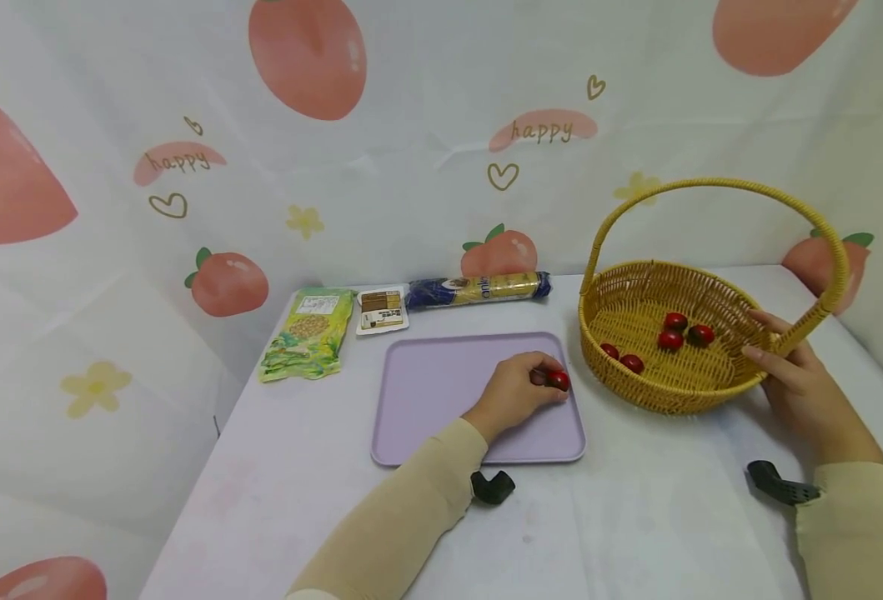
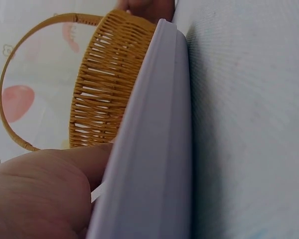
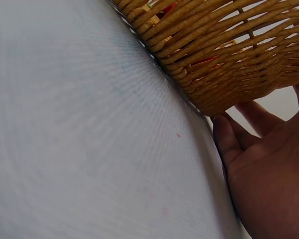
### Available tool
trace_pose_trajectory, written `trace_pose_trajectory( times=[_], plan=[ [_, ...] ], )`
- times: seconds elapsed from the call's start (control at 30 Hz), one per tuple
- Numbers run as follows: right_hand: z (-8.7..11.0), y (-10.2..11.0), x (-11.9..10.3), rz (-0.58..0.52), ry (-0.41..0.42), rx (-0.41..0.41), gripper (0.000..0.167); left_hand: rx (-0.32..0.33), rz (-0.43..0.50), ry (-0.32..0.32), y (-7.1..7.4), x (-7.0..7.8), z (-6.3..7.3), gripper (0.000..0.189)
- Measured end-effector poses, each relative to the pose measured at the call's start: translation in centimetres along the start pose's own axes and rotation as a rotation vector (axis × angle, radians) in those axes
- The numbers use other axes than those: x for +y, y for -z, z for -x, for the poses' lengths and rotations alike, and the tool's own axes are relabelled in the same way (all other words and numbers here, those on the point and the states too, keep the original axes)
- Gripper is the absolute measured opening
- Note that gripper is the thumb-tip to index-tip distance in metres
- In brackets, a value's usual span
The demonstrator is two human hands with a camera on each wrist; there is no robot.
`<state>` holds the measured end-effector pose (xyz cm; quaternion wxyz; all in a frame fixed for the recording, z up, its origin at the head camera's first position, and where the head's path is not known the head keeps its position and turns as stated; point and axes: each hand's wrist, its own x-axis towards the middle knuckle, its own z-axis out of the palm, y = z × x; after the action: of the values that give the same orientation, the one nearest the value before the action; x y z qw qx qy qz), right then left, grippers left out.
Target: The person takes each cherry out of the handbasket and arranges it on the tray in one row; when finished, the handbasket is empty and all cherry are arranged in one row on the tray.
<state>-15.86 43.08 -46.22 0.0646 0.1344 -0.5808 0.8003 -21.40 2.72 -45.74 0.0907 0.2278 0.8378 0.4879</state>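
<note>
In the head view my left hand [image 1: 514,393] is over the right part of a lilac tray [image 1: 433,392]. Thumb and fingers pinch a small shiny red cherry tomato [image 1: 558,380]; a darker bit beside it is partly hidden by the fingers. My right hand [image 1: 805,392] grips the right rim of a yellow wicker basket [image 1: 666,402], near the foot of its tall handle. Several dark red cherry tomatoes [image 1: 670,340] lie in the basket. The left wrist view shows the tray's edge [image 2: 149,129] up close, and there the held tomato is hidden.
Behind the tray lie a green-yellow packet [image 1: 309,333], a small white-brown sachet [image 1: 382,310] and a long blue-and-gold package [image 1: 479,289]. The basket stands right of the tray on a white-covered table [image 1: 636,500]. A patterned cloth [image 1: 411,167] hangs behind.
</note>
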Motion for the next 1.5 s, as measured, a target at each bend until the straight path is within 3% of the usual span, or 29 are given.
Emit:
trace_pose_trajectory(
  times=[0.3, 0.43, 0.53, 0.77, 0.83, 1.0, 1.23, 1.5],
  plan=[
    [-0.2, 0.1, -0.3, -0.03, 0.022, -0.011, 0.053, 0.075, 0.031, -0.001, -0.1, 0.3, -0.2, 0.028],
    [-0.1, 0.0, -0.2, -0.041, 0.033, -0.019, 0.052, 0.159, 0.061, 0.038, 0.2, 1.4, 0.0, 0.023],
    [0.1, 0.0, -0.1, -0.027, 0.026, -0.029, 0.052, 0.178, 0.099, 0.057, 0.7, 2.6, 0.3, 0.023],
    [0.3, 0.0, 0.1, -0.019, 0.012, -0.027, 0.053, 0.022, 0.459, 0.051, 2.0, 5.3, -0.4, 0.05],
    [0.2, 0.0, 0.1, -0.009, 0.008, -0.025, 0.053, -0.022, 0.502, 0.025, 2.2, 6.0, -1.0, 0.056],
    [0.2, 0.1, 0.1, -0.008, 0.014, -0.024, 0.053, -0.082, 0.498, -0.031, 2.2, 8.0, -3.2, 0.057],
    [0.4, 0.3, 0.1, -0.002, 0.018, -0.028, 0.053, -0.17, 0.522, -0.047, 0.6, 10.4, -7.4, 0.055],
    [0.2, 0.1, 0.0, 0.025, 0.018, -0.019, 0.052, -0.258, 0.342, 0.02, -1.4, 11.0, -11.4, 0.064]
  ],
)
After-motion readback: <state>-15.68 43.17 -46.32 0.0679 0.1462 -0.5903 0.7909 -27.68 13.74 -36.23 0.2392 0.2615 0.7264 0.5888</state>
